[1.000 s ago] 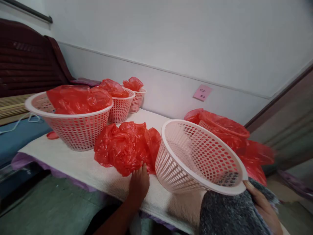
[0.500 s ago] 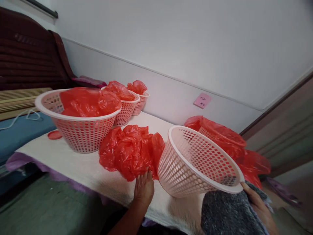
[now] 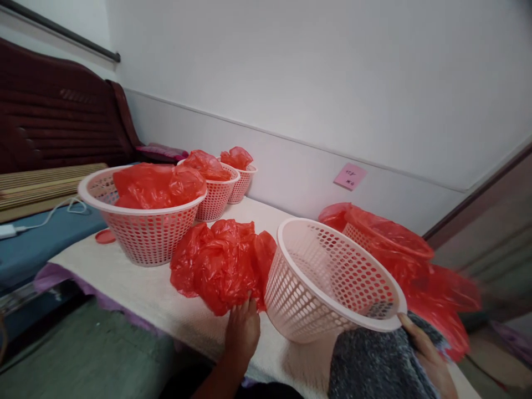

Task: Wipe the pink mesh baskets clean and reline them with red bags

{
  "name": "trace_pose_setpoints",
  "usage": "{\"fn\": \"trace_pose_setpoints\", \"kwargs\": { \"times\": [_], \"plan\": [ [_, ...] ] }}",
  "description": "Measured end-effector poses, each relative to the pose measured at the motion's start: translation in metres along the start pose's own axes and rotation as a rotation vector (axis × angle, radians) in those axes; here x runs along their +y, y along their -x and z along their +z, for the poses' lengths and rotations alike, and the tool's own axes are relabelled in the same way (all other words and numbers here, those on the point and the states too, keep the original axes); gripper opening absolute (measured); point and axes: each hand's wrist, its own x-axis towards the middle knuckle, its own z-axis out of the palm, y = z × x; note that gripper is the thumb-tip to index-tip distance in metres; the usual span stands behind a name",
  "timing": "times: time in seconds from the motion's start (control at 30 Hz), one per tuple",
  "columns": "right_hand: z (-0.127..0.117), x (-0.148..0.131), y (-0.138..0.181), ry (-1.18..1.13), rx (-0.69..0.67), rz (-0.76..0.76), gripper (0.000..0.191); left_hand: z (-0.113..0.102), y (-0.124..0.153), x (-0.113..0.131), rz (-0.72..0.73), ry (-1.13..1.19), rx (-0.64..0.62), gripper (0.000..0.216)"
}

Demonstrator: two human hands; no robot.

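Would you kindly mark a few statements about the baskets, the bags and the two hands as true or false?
1. The left hand touches the loose red plastic bag lying on the table. True.
2. The tilted basket held at its rim by the right hand is full of red plastic. False: it holds no plastic.
3. Three baskets at the left each hold red plastic: the large basket, the middle basket and the small basket. True.
4. The sticky note on the wall is green. False: it is pink.
5. The lined basket beyond the tilted one has a red bag over its rim. True.
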Motion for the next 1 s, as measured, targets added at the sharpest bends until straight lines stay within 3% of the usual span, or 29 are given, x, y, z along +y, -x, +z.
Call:
{"fn": "trace_pose_setpoints", "kwargs": {
  "times": [0.1, 0.2, 0.27, 0.37, 0.73, 1.0],
  "plan": [
    [0.009, -0.005, 0.006, -0.058, 0.082, 0.038, 0.04, 0.003, 0.001, -0.001, 0.011, -0.032, 0.023, 0.041],
    [0.014, -0.005, 0.008, -0.147, 0.064, 0.084, 0.043, 0.004, 0.002, -0.001, 0.031, -0.064, 0.036, 0.036],
    [0.017, -0.004, 0.007, -0.2, 0.05, 0.108, 0.034, 0.004, 0.002, -0.002, 0.041, -0.086, 0.042, 0.032],
    [0.021, -0.005, 0.004, -0.294, -0.008, 0.163, 0.02, 0.005, 0.0, -0.003, 0.053, -0.114, 0.045, 0.03],
    [0.024, -0.041, 0.012, -0.548, -0.167, 0.293, 0.015, 0.001, -0.006, -0.005, 0.056, -0.074, 0.014, 0.033],
    [0.005, -0.052, 0.011, -0.592, -0.326, 0.53, 0.015, -0.004, -0.005, -0.004, 0.007, 0.086, -0.008, 0.035]
  ]
}}
